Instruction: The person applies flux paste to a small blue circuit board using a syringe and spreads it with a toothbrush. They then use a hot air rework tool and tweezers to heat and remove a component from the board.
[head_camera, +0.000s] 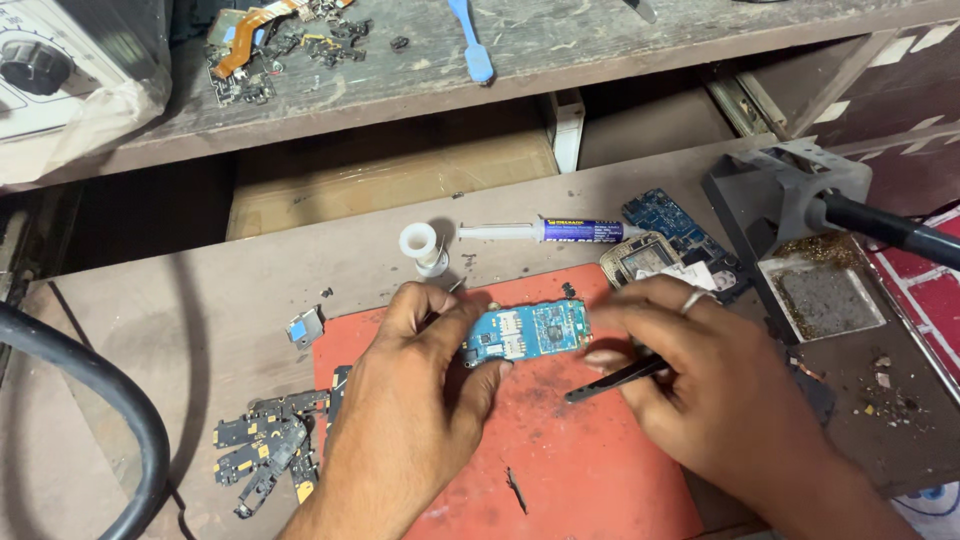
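Scraps of black flex parts (265, 445) lie on the bench (150, 320) left of the left hand (420, 390). That hand curls closed around the left end of a small blue circuit board (528, 332), held between both hands above a worn red mat (580, 460). Beyond the fingers lies a syringe (550, 231) with a purple label band. The right hand (700, 380) pinches black tweezers (615, 381) just below the board.
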